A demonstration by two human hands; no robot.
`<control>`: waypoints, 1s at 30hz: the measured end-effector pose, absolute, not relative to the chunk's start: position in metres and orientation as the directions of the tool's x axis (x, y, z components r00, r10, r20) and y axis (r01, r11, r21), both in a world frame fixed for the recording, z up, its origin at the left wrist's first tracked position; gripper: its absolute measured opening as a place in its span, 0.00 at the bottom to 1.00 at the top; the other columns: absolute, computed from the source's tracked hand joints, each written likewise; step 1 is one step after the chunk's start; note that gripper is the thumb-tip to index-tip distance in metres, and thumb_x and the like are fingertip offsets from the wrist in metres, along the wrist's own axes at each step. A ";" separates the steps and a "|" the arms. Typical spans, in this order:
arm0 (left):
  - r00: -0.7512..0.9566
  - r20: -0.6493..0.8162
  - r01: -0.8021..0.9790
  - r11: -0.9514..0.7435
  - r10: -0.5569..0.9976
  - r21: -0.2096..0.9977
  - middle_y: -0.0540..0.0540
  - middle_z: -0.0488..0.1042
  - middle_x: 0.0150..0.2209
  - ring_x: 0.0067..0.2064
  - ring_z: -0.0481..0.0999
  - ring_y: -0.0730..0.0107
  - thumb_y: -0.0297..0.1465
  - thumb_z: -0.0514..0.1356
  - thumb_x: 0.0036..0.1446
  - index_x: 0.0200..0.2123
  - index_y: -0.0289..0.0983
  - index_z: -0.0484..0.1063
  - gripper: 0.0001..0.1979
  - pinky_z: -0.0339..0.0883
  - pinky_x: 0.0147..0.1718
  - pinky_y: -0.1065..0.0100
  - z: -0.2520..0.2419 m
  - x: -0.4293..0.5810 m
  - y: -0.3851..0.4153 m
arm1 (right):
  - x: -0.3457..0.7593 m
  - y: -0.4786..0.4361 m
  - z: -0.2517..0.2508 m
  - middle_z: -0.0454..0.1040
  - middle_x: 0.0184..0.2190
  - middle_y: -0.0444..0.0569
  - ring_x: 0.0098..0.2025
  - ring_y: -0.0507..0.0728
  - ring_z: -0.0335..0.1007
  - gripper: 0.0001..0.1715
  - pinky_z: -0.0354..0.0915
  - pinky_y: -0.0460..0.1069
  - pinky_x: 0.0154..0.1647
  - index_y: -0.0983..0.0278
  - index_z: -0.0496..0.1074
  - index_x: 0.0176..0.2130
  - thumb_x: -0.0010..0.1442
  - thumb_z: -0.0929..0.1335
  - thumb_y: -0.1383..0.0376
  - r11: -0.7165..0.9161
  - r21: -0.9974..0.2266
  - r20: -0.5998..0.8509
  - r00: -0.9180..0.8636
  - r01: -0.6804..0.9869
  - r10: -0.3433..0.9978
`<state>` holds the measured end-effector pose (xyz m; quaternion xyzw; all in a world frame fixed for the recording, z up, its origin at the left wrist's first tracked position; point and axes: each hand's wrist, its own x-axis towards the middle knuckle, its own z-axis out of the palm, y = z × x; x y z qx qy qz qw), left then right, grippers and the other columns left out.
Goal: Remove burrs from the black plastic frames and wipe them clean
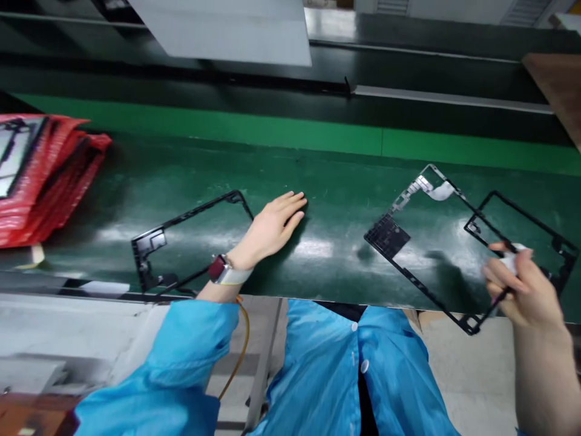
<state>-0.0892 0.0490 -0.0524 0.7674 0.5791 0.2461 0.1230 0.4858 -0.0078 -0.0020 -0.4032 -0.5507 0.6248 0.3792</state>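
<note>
My left hand rests flat, palm down, on the green worktop, fingers stretched out and holding nothing. Its wrist and watch cross over a thin black device frame lying on the left. In my right hand is a second black device frame, gripped by its right end. This frame is tilted, with a dark panel and a silvery section at its far end. Something white shows between the same fingers; its kind is unclear. Behind that hand lies a third black frame, partly hidden.
Red plastic bags with flat parts are stacked at the left end. A white panel hangs over the back. Dark rails run along the far side. An orange cable hangs below the front edge.
</note>
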 end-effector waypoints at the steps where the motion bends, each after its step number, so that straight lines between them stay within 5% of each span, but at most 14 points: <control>1: 0.224 0.221 0.819 -0.306 0.949 0.485 0.40 0.80 0.72 0.77 0.76 0.48 0.55 0.51 0.79 0.67 0.43 0.80 0.31 0.70 0.80 0.40 -0.055 -0.085 0.042 | 0.483 -0.003 -0.007 0.43 0.11 0.38 0.10 0.53 0.42 0.12 0.48 0.48 0.09 0.40 0.87 0.53 0.77 0.72 0.47 -0.141 -0.990 -0.120 -0.390 -0.026 0.913; 6: 0.126 0.229 0.802 -0.235 0.965 0.550 0.39 0.86 0.64 0.70 0.83 0.43 0.53 0.60 0.76 0.57 0.45 0.86 0.23 0.74 0.77 0.38 -0.046 -0.086 0.008 | 0.467 0.002 -0.012 0.41 0.13 0.36 0.11 0.51 0.39 0.17 0.45 0.49 0.09 0.49 0.88 0.50 0.78 0.71 0.45 -0.232 -0.973 -0.219 -0.271 -0.018 0.937; 11: -0.040 0.232 0.710 -0.136 0.972 0.691 0.40 0.85 0.65 0.70 0.81 0.44 0.51 0.61 0.77 0.60 0.46 0.84 0.22 0.69 0.78 0.36 -0.024 -0.073 -0.007 | 0.435 -0.009 0.003 0.47 0.18 0.34 0.19 0.49 0.36 0.21 0.41 0.45 0.15 0.57 0.85 0.52 0.77 0.72 0.45 -0.286 -0.958 -0.285 -0.045 -0.033 0.958; 15: 0.004 0.081 0.484 -0.073 0.997 0.872 0.37 0.89 0.58 0.49 0.90 0.53 0.59 0.62 0.74 0.65 0.41 0.80 0.32 0.86 0.52 0.53 -0.024 -0.029 -0.010 | 0.406 -0.013 0.016 0.44 0.19 0.33 0.23 0.49 0.34 0.28 0.42 0.44 0.19 0.57 0.84 0.55 0.73 0.74 0.39 -0.285 -0.955 -0.284 -0.028 -0.076 0.958; 18: 0.106 0.011 0.257 -0.038 0.994 0.966 0.35 0.90 0.44 0.30 0.86 0.60 0.65 0.61 0.71 0.65 0.35 0.80 0.41 0.82 0.33 0.60 -0.021 0.000 -0.015 | 0.390 -0.015 0.020 0.45 0.18 0.34 0.22 0.50 0.38 0.35 0.45 0.45 0.21 0.56 0.83 0.55 0.70 0.74 0.32 -0.232 -0.967 -0.226 -0.074 -0.103 0.971; 23: 0.139 0.022 -0.013 -0.020 0.990 1.000 0.31 0.90 0.52 0.29 0.87 0.58 0.60 0.65 0.71 0.59 0.38 0.82 0.32 0.74 0.20 0.66 0.019 0.012 -0.026 | 0.368 -0.003 0.015 0.61 0.21 0.39 0.23 0.50 0.52 0.36 0.55 0.48 0.27 0.60 0.81 0.45 0.66 0.76 0.31 -0.086 -0.993 -0.072 -0.153 -0.085 0.986; 27: 0.055 0.210 -0.068 -0.206 0.976 0.976 0.31 0.91 0.47 0.29 0.88 0.53 0.68 0.51 0.75 0.52 0.37 0.85 0.41 0.75 0.18 0.62 0.052 0.015 -0.029 | 0.356 0.031 0.013 0.59 0.26 0.39 0.26 0.51 0.52 0.39 0.54 0.49 0.29 0.58 0.72 0.38 0.66 0.74 0.27 0.119 -0.990 0.125 -0.087 -0.075 0.988; 30: -0.123 0.451 0.010 -0.454 0.884 0.891 0.41 0.91 0.42 0.35 0.89 0.60 0.53 0.68 0.74 0.51 0.41 0.86 0.22 0.81 0.29 0.66 0.063 0.017 -0.034 | 0.351 0.065 0.015 0.68 0.33 0.45 0.35 0.54 0.60 0.43 0.57 0.50 0.36 0.60 0.75 0.37 0.62 0.75 0.24 0.242 -0.970 0.240 -0.052 0.032 0.969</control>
